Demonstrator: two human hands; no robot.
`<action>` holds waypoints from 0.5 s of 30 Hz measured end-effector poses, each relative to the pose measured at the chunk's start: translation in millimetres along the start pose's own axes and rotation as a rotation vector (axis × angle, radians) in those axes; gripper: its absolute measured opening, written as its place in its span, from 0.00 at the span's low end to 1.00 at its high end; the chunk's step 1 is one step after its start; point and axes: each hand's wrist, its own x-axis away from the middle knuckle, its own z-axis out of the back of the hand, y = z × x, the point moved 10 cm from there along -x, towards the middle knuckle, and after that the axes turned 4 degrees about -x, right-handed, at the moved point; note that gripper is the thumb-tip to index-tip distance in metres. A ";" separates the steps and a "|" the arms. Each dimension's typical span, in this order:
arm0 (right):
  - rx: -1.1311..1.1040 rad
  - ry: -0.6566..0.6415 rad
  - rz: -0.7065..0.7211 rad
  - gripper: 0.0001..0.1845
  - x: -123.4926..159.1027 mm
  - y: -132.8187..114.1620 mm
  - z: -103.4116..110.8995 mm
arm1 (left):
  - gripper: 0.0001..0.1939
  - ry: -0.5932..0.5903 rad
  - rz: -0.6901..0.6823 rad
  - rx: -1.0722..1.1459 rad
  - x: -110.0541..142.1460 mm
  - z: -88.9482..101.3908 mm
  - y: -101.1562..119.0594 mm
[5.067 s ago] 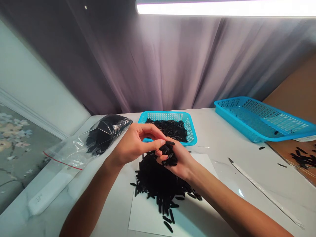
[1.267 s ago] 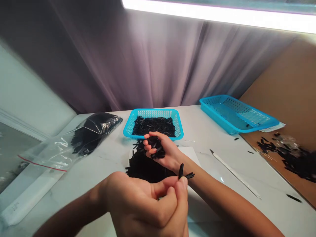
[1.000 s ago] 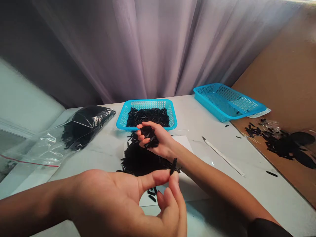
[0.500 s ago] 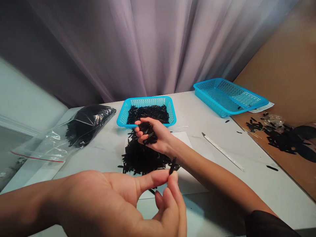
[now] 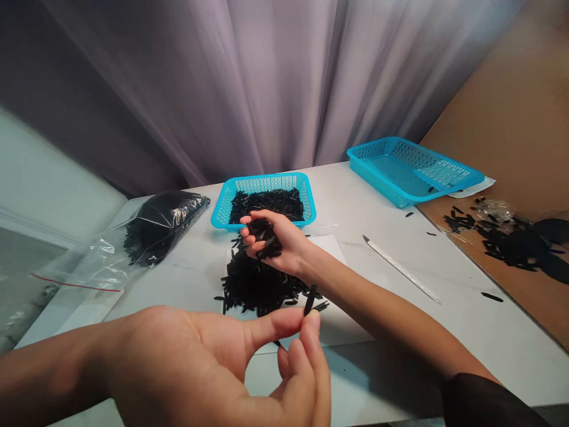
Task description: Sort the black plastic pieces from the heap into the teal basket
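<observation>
My left hand [image 5: 231, 370] is raised close to the camera, palm up. Its thumb and forefinger pinch a small black stick-shaped piece [image 5: 310, 299]. My right hand [image 5: 271, 242] is farther out, cupped around a handful of the same black pieces [image 5: 265, 232]. It hovers over a loose pile of black pieces [image 5: 255, 284] lying on a white sheet [image 5: 338, 323]. Just behind the pile stands a small blue basket [image 5: 308, 196] filled with more of them.
A clear zip bag [image 5: 133, 237] of black pieces lies at the left. A larger blue basket [image 5: 413, 172] stands at the back right. A thin white strip [image 5: 400, 270] lies right of the sheet. Scattered black pieces [image 5: 511, 243] cover a brown board at the right.
My left hand left the handful and came up close to the camera, pinching a black piece. The right hand keeps its handful over the pile. In the last second little has moved.
</observation>
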 end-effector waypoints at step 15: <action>0.010 0.009 -0.009 0.14 4.9 0.9 -3.9 | 0.13 -0.034 0.002 -0.068 -0.1 3.1 10.1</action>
